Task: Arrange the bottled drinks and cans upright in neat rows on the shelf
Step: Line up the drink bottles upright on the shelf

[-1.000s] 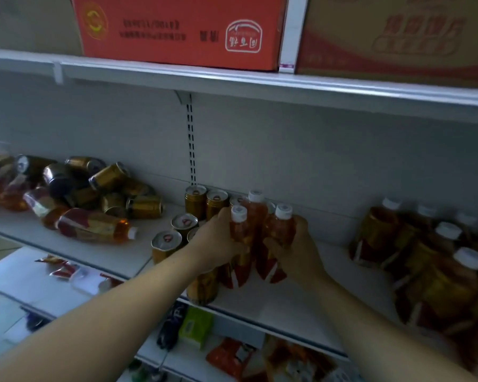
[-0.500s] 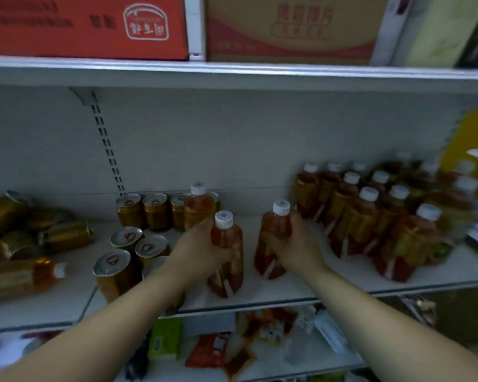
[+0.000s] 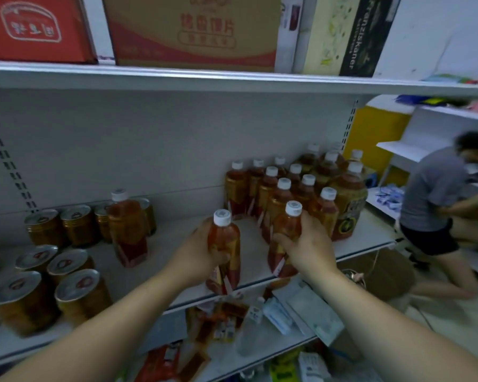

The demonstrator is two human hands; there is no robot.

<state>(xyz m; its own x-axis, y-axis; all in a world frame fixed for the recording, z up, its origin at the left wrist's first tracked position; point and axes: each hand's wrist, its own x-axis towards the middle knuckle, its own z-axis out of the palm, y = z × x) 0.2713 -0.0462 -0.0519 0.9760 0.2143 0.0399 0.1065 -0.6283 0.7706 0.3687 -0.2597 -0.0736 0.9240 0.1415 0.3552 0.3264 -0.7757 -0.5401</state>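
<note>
My left hand (image 3: 196, 255) grips an upright amber tea bottle with a white cap (image 3: 225, 238) at the front edge of the white shelf (image 3: 177, 244). My right hand (image 3: 307, 246) grips a second such bottle (image 3: 286, 230), held upright right beside the standing group of bottles (image 3: 287, 186) at the shelf's right end. Another bottle (image 3: 127, 227) stands alone further left, in front of a back row of gold cans (image 3: 78, 224). Several more upright cans (image 3: 50, 277) stand at the front left.
Cardboard boxes (image 3: 193, 28) sit on the upper shelf. The lower shelf (image 3: 260, 326) holds loose packets and a clear bottle. A person in a grey shirt (image 3: 436, 199) bends over at the right, beside other white shelves.
Both hands have carried their bottles to the right along the shelf, away from the cans and toward the standing group. The view swung right, and the lying cans and bottles have left the frame.
</note>
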